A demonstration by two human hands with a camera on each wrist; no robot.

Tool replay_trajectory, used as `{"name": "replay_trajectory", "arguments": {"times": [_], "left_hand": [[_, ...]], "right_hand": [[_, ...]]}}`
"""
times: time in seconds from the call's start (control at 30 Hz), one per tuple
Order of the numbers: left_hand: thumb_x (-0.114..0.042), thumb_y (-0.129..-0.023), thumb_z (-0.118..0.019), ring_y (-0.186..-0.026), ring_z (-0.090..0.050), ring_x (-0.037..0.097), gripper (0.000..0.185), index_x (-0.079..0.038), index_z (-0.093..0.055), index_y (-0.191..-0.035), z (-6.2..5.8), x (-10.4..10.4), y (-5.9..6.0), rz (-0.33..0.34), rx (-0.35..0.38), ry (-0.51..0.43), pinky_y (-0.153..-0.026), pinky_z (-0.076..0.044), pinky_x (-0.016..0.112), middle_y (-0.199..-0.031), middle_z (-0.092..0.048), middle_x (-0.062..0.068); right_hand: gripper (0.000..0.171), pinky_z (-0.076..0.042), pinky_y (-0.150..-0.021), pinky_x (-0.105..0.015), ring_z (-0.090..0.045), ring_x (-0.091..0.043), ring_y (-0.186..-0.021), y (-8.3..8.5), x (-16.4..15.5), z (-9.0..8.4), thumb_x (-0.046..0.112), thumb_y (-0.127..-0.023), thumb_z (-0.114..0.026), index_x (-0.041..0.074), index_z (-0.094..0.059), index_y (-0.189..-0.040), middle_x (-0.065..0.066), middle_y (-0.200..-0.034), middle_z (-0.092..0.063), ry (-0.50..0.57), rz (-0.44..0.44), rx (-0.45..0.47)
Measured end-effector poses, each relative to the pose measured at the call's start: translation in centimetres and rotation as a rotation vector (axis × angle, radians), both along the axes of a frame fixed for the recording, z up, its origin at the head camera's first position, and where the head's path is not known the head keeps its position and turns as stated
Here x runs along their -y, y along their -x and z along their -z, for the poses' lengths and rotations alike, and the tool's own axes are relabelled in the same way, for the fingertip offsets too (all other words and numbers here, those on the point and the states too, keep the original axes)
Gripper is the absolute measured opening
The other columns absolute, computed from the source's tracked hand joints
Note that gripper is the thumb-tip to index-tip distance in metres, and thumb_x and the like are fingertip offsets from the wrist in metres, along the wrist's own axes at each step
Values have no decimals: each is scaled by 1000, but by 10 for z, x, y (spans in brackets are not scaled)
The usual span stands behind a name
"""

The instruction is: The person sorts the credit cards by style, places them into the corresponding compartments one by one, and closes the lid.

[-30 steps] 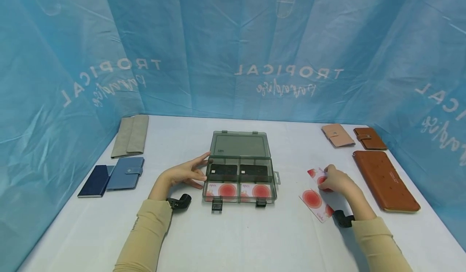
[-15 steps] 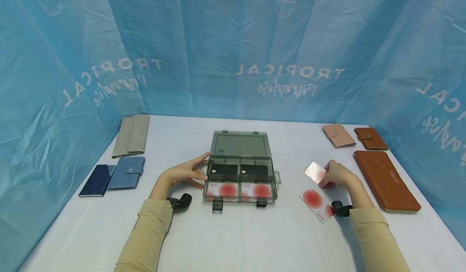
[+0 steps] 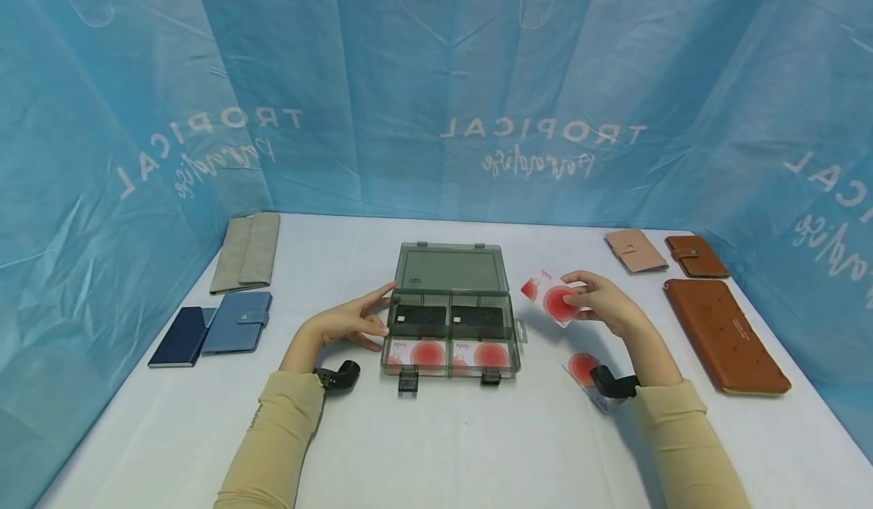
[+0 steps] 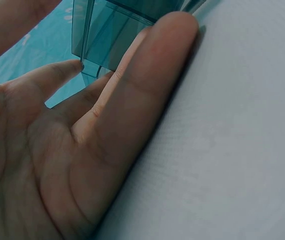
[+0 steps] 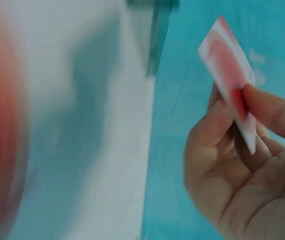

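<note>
A white card with red circles [image 3: 549, 298] is pinched between the thumb and fingers of my right hand [image 3: 605, 310], raised above the table right of the box. The right wrist view shows this card [image 5: 227, 65] tilted on its edge. My left hand [image 3: 346, 323] rests at the left side of a transparent dark green box [image 3: 450, 270], its fingers spread and touching the wall. The box lies with its lid folded back. Black cards [image 3: 419, 320] fill its two rear compartments; red-and-white cards [image 3: 428, 354] lie in the two front ones.
Another red-and-white card [image 3: 583, 367] lies under my right wrist, partly hidden by the wrist camera. A beige wallet [image 3: 247, 253], blue card holder [image 3: 235, 326] and navy one [image 3: 176, 337] lie left. Right are a pink wallet [image 3: 636, 251], small brown wallet [image 3: 697, 256] and long brown wallet [image 3: 725, 336].
My right hand has picked the upper card off the table and carried it left and up toward the box. The left hand and the box have not moved.
</note>
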State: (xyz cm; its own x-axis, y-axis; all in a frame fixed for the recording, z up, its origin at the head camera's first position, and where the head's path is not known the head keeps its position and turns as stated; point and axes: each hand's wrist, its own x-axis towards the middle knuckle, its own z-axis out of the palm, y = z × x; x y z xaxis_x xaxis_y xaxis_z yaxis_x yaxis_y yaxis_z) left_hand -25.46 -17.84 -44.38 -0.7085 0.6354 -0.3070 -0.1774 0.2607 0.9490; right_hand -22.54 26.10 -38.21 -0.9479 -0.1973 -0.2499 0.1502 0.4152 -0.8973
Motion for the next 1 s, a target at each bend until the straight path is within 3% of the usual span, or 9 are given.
{"name": "replay_trajectory", "arguments": {"times": [0.17,0.3,0.43,0.57,0.83,1.0], "left_hand": [[-12,-81,-71,-83,-58,18,99,-29,-1,-150,1,1,1,-1,-2,4,-81,-54,45,-153,1,17],[-12,-81,-71,-83,-58,18,99,-29,-1,-150,2,1,1,-3,-3,2,-81,-54,46,-153,0,17],[-11,-82,-70,-84,-58,19,98,-30,-2,-150,2,1,1,-6,0,7,-82,-54,46,-153,0,16],[-11,-82,-70,-84,-58,18,98,-28,-1,-150,0,1,1,0,-3,9,-81,-54,45,-153,0,18],[-10,-82,-69,-83,-58,17,99,-26,0,-150,-3,1,0,2,0,5,-81,-54,46,-153,2,19],[-11,-82,-70,-84,-58,17,99,-27,1,-150,-1,1,1,6,1,10,-82,-53,46,-153,2,19]], "right_hand": [[40,-56,-67,-26,-59,-10,-70,-2,38,-7,11,-89,-62,-10,-48,-120,-1,-86,-61,101,-45,-45],[33,-55,-63,-29,-59,-12,-65,-8,71,-12,16,-86,-66,-6,-57,-109,-1,-81,-66,72,-45,-93],[25,-55,-71,-40,-59,-17,-68,-17,100,-14,13,-89,-62,-3,-63,-109,-8,-86,-66,22,-89,-158],[21,-56,-74,-44,-60,-16,-71,-27,128,-13,4,-90,-57,-1,-65,-109,-12,-93,-65,-56,-165,-207],[15,-53,-60,-22,-60,-11,-70,-36,171,3,0,-87,-61,7,-67,-98,-3,-86,-66,-350,-311,-407],[9,-50,-61,-22,-59,-10,-69,-37,182,13,4,-87,-62,9,-67,-92,-2,-83,-67,-419,-381,-457]]}}
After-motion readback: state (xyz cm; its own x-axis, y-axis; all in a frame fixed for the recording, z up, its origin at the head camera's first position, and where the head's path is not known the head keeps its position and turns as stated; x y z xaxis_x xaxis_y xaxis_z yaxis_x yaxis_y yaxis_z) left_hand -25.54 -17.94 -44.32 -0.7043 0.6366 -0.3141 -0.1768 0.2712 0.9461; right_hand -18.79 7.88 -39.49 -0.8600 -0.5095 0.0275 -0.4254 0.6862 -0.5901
